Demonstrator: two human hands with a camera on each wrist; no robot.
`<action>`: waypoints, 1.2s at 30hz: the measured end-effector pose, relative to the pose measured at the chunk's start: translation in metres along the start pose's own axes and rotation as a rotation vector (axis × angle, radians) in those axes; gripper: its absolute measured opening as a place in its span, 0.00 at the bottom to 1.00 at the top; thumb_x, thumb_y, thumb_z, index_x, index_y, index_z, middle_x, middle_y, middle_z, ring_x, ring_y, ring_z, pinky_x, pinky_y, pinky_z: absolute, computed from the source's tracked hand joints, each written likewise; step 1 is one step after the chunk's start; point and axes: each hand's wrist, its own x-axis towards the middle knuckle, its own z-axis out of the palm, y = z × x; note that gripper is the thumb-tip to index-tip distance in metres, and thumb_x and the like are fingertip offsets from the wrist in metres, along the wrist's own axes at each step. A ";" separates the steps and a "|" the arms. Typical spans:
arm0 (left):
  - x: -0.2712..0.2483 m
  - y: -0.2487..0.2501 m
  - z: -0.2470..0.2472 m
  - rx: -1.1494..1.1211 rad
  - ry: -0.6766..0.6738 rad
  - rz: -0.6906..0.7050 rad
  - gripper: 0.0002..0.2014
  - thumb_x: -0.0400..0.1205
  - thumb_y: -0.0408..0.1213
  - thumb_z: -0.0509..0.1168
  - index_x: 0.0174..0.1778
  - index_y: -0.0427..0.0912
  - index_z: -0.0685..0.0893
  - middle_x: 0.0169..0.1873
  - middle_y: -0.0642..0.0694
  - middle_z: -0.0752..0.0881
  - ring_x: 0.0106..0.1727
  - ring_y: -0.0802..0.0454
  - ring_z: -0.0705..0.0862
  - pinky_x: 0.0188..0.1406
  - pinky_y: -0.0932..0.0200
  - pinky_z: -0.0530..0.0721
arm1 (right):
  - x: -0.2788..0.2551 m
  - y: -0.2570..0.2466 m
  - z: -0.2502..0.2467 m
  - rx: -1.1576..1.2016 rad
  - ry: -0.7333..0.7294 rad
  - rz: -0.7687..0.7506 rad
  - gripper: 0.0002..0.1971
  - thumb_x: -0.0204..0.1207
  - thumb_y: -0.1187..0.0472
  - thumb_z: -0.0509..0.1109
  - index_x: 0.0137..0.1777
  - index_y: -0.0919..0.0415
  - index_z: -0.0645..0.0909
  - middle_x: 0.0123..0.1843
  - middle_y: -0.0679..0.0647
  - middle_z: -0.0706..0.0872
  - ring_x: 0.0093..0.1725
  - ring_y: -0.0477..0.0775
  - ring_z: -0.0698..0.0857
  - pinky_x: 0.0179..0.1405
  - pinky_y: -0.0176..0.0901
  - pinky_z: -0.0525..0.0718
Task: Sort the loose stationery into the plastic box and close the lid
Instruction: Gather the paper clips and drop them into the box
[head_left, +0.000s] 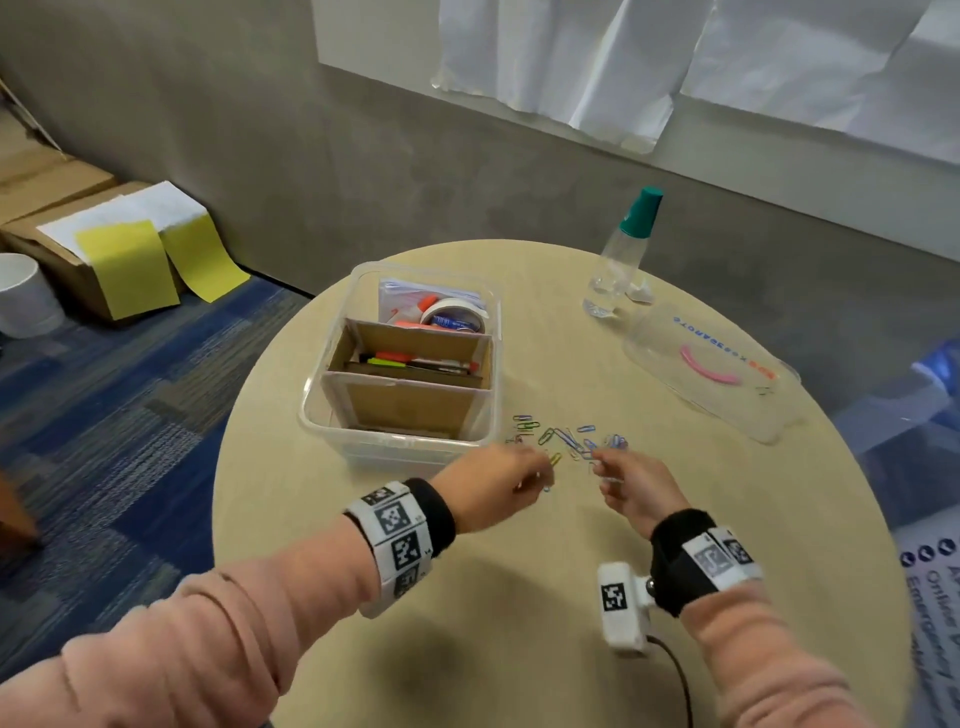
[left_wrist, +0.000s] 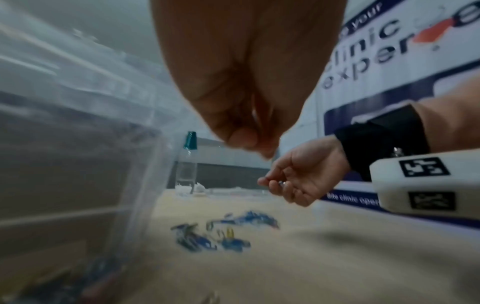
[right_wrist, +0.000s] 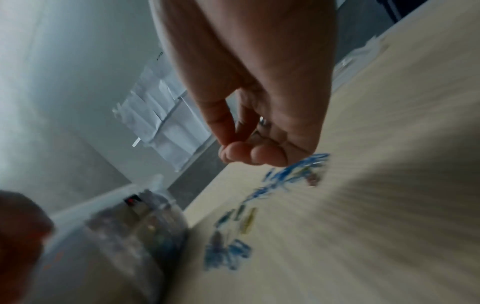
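Several coloured paper clips lie scattered on the round table just right of the clear plastic box. Cardboard dividers split the box; pens fill the middle section, and tape and markers the far one. My left hand hovers at the pile's near left with its fingertips bunched, pinching clips. My right hand is at the near right, thumb against fingers, a shiny clip in its curled palm. The clear lid with a pink handle lies at the right.
A clear bottle with a teal cap stands at the table's far right, behind the lid. Bare tabletop stretches in front of my hands. On the floor at the left are cardboard cartons and a white bucket.
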 end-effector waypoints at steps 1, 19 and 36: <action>0.003 -0.002 0.010 0.079 -0.093 -0.088 0.11 0.83 0.33 0.57 0.59 0.39 0.81 0.58 0.42 0.84 0.55 0.46 0.82 0.53 0.58 0.77 | 0.004 0.009 -0.007 -0.058 0.035 -0.004 0.05 0.78 0.65 0.64 0.42 0.61 0.80 0.30 0.52 0.76 0.20 0.44 0.71 0.16 0.30 0.67; 0.005 -0.033 0.056 0.373 -0.279 -0.500 0.13 0.84 0.28 0.52 0.63 0.33 0.74 0.62 0.36 0.77 0.63 0.40 0.78 0.57 0.52 0.76 | 0.032 0.036 0.062 -1.067 0.130 -0.316 0.11 0.74 0.53 0.70 0.49 0.61 0.80 0.55 0.58 0.82 0.55 0.60 0.82 0.49 0.46 0.79; -0.011 -0.043 0.058 0.260 -0.260 -0.639 0.13 0.83 0.31 0.56 0.61 0.33 0.79 0.61 0.36 0.79 0.61 0.39 0.80 0.59 0.52 0.78 | 0.018 0.039 0.013 -0.455 -0.102 -0.107 0.11 0.79 0.65 0.65 0.35 0.64 0.80 0.30 0.54 0.79 0.28 0.47 0.75 0.27 0.34 0.73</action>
